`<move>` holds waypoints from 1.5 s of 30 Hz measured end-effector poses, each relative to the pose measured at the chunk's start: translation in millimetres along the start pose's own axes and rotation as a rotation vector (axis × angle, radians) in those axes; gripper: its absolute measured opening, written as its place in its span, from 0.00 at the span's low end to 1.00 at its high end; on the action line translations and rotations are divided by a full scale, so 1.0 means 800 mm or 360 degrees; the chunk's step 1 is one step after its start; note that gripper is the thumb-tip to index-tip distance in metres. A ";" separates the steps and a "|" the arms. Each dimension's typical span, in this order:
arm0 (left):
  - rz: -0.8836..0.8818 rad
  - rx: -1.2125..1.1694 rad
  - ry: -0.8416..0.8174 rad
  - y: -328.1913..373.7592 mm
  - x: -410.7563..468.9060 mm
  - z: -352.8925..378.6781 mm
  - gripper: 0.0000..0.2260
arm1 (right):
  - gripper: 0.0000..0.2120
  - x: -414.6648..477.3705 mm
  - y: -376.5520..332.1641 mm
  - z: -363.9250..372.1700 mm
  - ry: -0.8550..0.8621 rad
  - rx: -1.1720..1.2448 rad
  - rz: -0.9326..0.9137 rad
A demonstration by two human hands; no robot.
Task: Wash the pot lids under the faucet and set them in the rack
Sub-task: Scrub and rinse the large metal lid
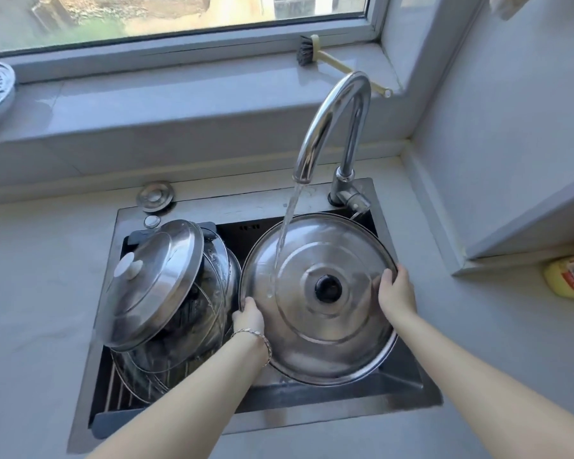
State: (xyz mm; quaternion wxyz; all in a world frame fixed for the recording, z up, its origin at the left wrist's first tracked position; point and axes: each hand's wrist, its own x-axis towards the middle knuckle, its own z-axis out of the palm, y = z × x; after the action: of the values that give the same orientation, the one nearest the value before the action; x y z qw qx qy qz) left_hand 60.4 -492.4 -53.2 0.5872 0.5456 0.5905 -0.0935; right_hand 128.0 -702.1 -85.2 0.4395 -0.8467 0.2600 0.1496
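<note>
Head view: left hand (249,318), right hand (395,289), fingers (387,276) tight round lid (312,329) rim; bottle (570,276) label illegible

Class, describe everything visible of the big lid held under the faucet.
The big lid is round, shiny steel with concentric rings and a black knob. It is tilted, top towards the camera, over the sink. The left hand grips its left rim, the right hand its right rim. Water from the faucet strikes its left half.
</note>
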 end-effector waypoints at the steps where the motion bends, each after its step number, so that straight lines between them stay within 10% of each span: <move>1: 0.0016 0.0045 -0.0010 0.003 -0.007 -0.005 0.24 | 0.23 0.002 -0.002 0.004 0.0035 -0.0053 0.0011; 7: 0.0266 0.0314 -0.0142 0.044 -0.026 -0.033 0.11 | 0.21 0.000 -0.014 0.017 0.0129 -0.0158 0.0122; 15: 0.0767 0.0277 -0.0171 0.096 -0.088 -0.066 0.13 | 0.13 -0.029 -0.025 0.034 -0.0546 -0.0270 -0.0017; 20: 0.0621 0.0214 -0.0345 0.099 -0.116 -0.059 0.10 | 0.20 -0.079 -0.077 -0.005 -0.0648 -0.0348 -0.0499; 25: 0.0310 0.0070 -0.0541 0.099 -0.134 -0.027 0.03 | 0.34 -0.153 -0.144 -0.059 -0.1306 -0.0733 -0.0853; 30: 0.0086 -0.0320 -0.0820 0.104 -0.133 -0.001 0.05 | 0.19 -0.147 -0.145 -0.057 -0.0629 -0.1320 -0.1315; 40: -0.0154 0.0286 -0.0598 0.007 -0.053 -0.033 0.12 | 0.13 -0.077 -0.143 -0.115 -0.0278 -0.0630 -0.0805; 45: -0.0271 -0.0003 -0.0634 -0.011 -0.042 -0.040 0.21 | 0.13 -0.043 -0.115 -0.127 -0.0400 0.0208 -0.0159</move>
State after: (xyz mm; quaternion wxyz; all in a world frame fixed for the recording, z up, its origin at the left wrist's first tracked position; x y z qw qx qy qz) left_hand 25.2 -489.3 -21.9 0.6828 0.4639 0.5070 -0.2482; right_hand 154.8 -730.8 50.1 0.5296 -0.8028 0.1696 0.2151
